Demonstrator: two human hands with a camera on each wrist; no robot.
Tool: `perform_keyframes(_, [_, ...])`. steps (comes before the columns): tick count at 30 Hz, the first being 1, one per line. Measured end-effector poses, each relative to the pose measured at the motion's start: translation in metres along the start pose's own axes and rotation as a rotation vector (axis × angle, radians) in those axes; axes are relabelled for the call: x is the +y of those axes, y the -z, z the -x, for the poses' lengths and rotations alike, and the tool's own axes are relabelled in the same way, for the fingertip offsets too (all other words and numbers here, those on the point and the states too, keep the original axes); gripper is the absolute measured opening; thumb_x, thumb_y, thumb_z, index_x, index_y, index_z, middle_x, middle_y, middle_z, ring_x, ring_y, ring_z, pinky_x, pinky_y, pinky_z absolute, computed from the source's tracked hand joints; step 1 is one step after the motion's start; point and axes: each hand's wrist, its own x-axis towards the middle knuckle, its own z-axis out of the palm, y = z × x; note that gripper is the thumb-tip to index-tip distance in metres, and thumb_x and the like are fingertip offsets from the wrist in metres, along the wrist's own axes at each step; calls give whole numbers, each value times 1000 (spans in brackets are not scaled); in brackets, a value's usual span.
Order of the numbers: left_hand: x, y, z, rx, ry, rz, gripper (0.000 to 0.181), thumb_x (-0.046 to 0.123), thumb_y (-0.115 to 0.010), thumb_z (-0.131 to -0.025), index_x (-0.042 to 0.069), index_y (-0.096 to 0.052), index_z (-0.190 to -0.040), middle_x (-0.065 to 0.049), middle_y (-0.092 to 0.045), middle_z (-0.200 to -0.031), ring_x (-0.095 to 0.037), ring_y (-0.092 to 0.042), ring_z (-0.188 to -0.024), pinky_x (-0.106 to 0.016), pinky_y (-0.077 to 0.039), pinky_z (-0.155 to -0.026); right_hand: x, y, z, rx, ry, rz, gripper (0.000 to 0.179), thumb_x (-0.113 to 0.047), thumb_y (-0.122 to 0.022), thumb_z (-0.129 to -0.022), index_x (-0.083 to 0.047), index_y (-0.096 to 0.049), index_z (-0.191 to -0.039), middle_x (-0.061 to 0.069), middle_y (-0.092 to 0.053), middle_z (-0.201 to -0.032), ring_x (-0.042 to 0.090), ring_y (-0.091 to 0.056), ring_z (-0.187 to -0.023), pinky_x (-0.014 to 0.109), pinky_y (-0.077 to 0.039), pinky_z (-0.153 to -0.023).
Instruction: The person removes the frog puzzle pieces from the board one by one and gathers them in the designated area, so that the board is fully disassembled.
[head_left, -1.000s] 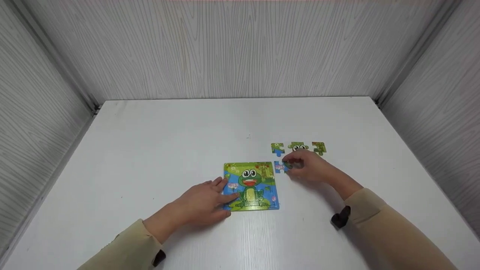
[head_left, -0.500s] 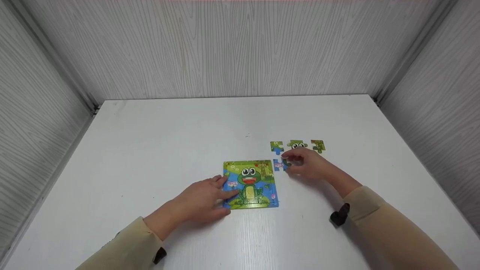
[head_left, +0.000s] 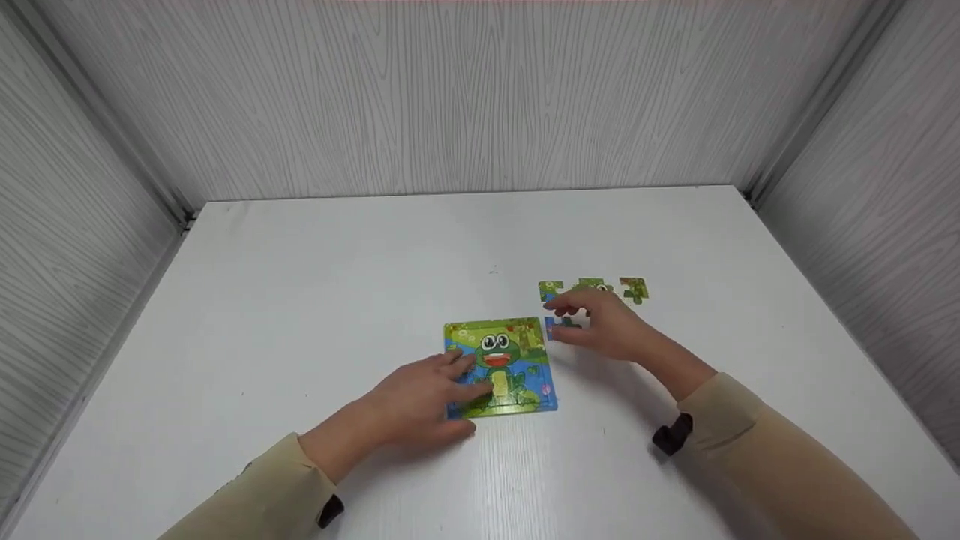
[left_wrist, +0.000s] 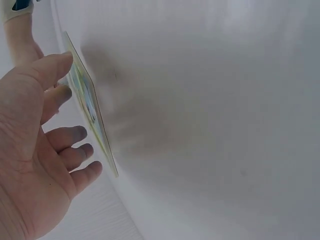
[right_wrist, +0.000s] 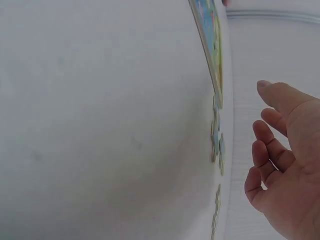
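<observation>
A square frog puzzle board lies flat on the table in the head view. My left hand is spread over its left part, fingers loosely bent, gripping nothing; whether the fingertips touch it I cannot tell. Right of the board, my right hand hovers over loose puzzle pieces, thumb and fingers apart. The right wrist view shows nothing in that hand. Partly under it are a blue-and-pink piece and a frog-eyes piece. A green-and-blue piece lies beyond its fingertips.
A green corner piece lies behind the right hand, at the right end of the back row. The white tabletop extends around the puzzle. A grey wood-grain panel stands at the back, with more panels on both sides.
My left hand has slid right, farther over the board. The right hand has moved slightly left and its thumb and fingers have spread. The loose pieces appear to stay in place.
</observation>
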Motion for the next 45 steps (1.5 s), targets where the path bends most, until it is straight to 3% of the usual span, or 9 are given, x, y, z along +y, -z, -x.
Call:
perform_keyframes(8, [3, -6, -4, -27, 1, 24, 57, 49, -63, -103, 29, -57, -156, -16, -41, -166, -37, -35, -155, -55, -41, -118, -30, -24, -11, -106, 87, 17, 47, -23, -84, -94, -9, -71, -136, 7, -71, -120, 26, -65, -109, 46, -55, -96])
perform_keyframes(18, [3, -7, -6, -41, -9, 39, 57, 48, -62, -103, 28, -57, -156, -17, -40, -167, -36, -34, -156, -54, -41, -119, -37, -44, -18, -244, 46, 68, 45, -27, -84, -94, -16, -71, -137, -6, -67, -117, 13, -62, -104, 36, -54, -94])
perform_keyframes(23, [2, -8, -5, -37, -19, 30, 57, 48, -62, -104, 27, -57, -156, -18, -40, -166, -37, -34, -156, -53, -40, -119, -36, -48, -20, -268, 31, 74, 47, -25, -82, -96, -15, -70, -140, -2, -66, -127, 16, -62, -113, 40, -52, -102])
perform_keyframes(31, [3, -9, -3, -32, -14, 36, 57, 50, -61, -104, 28, -56, -156, -18, -39, -167, -36, -33, -156, -53, -39, -120, -33, -50, -20, -302, -31, -3, 55, -24, -79, -98, -20, -62, -151, 4, -56, -149, 20, -56, -129, 43, -46, -114])
perform_keyframes(40, [4, -7, -4, -46, -8, 44, 58, 49, -62, -104, 28, -55, -157, -17, -39, -167, -36, -33, -156, -53, -38, -121, -34, -50, -18, -309, -56, -45, 56, -24, -78, -99, -23, -60, -152, 3, -54, -149, 19, -55, -129, 44, -44, -116])
perform_keyframes(45, [3, -8, -4, -54, -5, 45, 58, 52, -60, -104, 30, -53, -158, -15, -37, -168, -35, -31, -157, -52, -36, -122, -33, -50, -18, -306, -48, -68, 54, -23, -78, -100, -20, -61, -151, 0, -58, -137, 18, -55, -120, 42, -46, -110])
